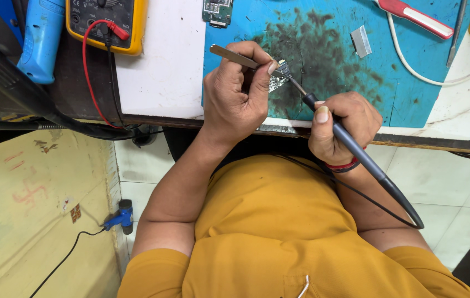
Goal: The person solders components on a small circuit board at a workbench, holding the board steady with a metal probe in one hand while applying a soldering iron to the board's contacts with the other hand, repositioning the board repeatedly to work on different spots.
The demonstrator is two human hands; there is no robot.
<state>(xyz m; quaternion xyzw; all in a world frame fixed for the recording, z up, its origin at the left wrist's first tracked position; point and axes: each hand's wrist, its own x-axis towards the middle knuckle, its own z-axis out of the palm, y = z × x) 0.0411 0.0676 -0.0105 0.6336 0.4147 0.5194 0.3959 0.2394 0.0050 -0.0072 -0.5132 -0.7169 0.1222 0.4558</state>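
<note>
My left hand (236,102) is shut on metal tweezers (234,56), whose tips press on a small circuit board (279,80). The board lies on a scorched blue mat (334,33) near the bench's front edge. My right hand (345,124) grips a grey soldering iron (356,149) like a pen. Its thin tip touches the board just right of the tweezers. The iron's black cord loops down over my right forearm.
A yellow multimeter (108,22) with a red lead sits at the back left beside a blue tool (39,38). A second circuit board (217,12), a metal piece (360,41), a red-handled tool (417,16) and a white cable (411,66) lie on the mat.
</note>
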